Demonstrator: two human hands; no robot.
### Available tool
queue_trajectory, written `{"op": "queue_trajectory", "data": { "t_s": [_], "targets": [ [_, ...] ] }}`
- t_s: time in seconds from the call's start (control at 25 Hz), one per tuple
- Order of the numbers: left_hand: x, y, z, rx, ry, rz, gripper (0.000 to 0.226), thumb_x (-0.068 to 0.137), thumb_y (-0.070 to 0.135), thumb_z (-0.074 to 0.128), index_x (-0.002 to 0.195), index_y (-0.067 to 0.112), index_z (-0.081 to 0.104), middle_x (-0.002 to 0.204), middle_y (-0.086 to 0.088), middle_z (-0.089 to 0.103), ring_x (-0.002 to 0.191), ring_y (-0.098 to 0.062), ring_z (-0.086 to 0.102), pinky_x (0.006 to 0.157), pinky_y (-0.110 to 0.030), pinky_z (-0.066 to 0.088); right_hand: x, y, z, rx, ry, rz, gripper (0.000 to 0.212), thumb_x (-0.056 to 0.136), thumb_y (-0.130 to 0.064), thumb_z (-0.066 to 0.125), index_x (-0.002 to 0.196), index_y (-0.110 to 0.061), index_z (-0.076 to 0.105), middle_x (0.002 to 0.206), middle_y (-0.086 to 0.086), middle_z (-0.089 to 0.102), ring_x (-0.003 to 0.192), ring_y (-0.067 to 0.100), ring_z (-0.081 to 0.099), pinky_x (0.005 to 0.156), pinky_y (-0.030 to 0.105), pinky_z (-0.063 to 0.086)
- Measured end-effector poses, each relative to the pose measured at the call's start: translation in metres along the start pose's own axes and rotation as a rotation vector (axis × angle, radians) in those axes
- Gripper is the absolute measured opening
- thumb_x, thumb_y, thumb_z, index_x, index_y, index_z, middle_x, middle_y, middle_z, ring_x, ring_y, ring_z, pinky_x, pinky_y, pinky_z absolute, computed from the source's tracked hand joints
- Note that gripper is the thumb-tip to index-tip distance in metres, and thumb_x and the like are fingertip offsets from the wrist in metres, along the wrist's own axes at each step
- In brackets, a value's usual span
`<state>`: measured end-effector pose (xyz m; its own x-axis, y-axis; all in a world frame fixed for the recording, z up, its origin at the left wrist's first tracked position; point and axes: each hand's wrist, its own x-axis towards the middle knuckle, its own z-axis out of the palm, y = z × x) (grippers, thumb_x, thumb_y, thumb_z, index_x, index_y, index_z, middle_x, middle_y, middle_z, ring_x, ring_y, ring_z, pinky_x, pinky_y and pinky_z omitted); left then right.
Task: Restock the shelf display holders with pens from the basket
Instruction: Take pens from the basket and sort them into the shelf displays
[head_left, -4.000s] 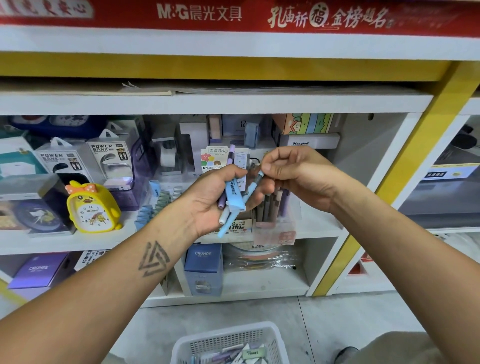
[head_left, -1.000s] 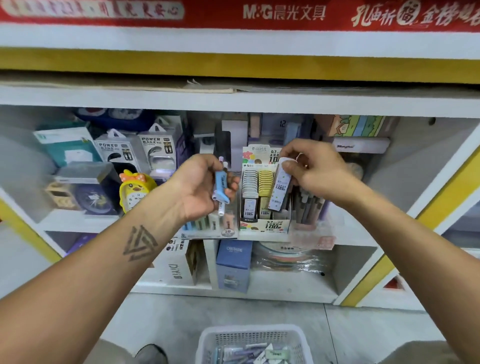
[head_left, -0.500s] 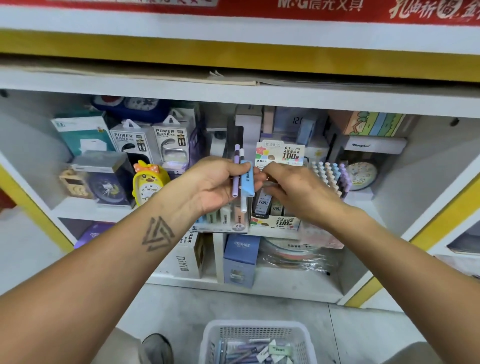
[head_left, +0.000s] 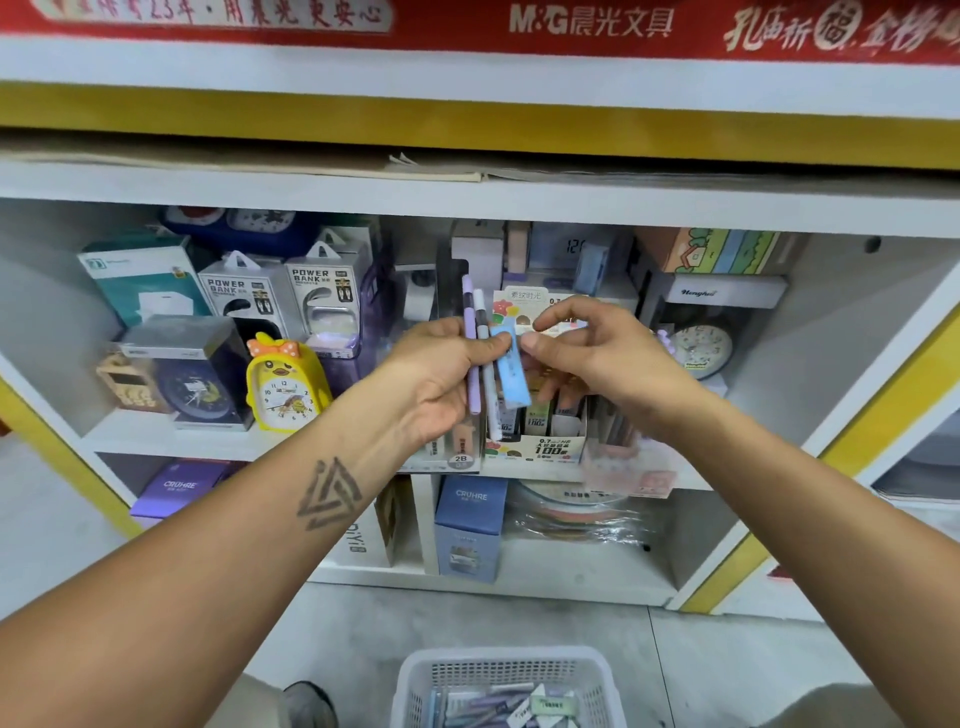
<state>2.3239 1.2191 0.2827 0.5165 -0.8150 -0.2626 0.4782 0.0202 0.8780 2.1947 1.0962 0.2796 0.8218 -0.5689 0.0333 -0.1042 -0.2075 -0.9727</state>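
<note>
In front of the shelf (head_left: 218, 436), the left hand (head_left: 441, 379) grips a purple pen (head_left: 470, 353), a white pen (head_left: 483, 358) and a flat blue case (head_left: 511, 371) — all upright. The right hand (head_left: 597, 353) is just beside the case, thumb and finger apart, holding nothing. The basket (head_left: 415, 680) sits below — well apart from both hands.

Two hands (head_left: 441, 374) (head_left: 602, 353) are showing, two pens (head_left: 470, 332) (head_left: 482, 332) are sticking up, two power bank boxes (head_left: 244, 296) (head_left: 324, 291) are sitting upper left, and one basket (head_left: 415, 675) is waiting below

white shelf (head_left: 218, 439) under duck clock (head_left: 283, 387), display box (head_left: 537, 447); basket (head_left: 506, 675) on floor (head_left: 701, 660)
</note>
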Motion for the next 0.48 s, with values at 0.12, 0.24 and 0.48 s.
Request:
{"op": "queue_trajectory", "data": {
  "t_s": [0.12,0.24,0.48],
  "targets": [
    [0.002,0.001,0.005,-0.096,-0.007,0.054,0.032,0.094,-0.008,0.053,0.127,-0.01,0.054,0.116,-0.025,0.069,0.105,-0.035,0.07,0.082,-0.052,0.058,-0.005,0.003,0.004,0.139,-0.085,0.053,0.036,0.087,-0.005,0.075,0.115,-0.004,0.052,0.084,0.02,0.076,0.07,0.03,0.074,0.066,0.035,0.064],
    [0.003,0.004,0.0,-0.147,0.03,0.064,0.03,0.095,-0.008,0.052,0.125,-0.01,0.055,0.114,-0.028,0.069,0.104,-0.035,0.07,0.085,-0.049,0.058,0.001,0.001,0.006,0.136,-0.013,0.024,0.03,0.087,0.006,0.072,0.112,-0.003,0.058,0.081,0.018,0.076,0.068,0.027,0.073,0.063,0.029,0.062],
    [0.004,0.021,-0.043,-0.077,0.243,0.028,0.009,0.102,0.0,0.045,0.096,0.001,0.051,0.094,-0.026,0.069,0.069,-0.025,0.069,0.055,-0.028,0.06,0.026,-0.004,0.019,-0.16,0.231,-0.116,0.016,0.095,-0.005,0.063,0.098,-0.016,0.075,0.072,-0.004,0.07,0.048,0.005,0.06,0.047,0.017,0.047]
  ]
}}
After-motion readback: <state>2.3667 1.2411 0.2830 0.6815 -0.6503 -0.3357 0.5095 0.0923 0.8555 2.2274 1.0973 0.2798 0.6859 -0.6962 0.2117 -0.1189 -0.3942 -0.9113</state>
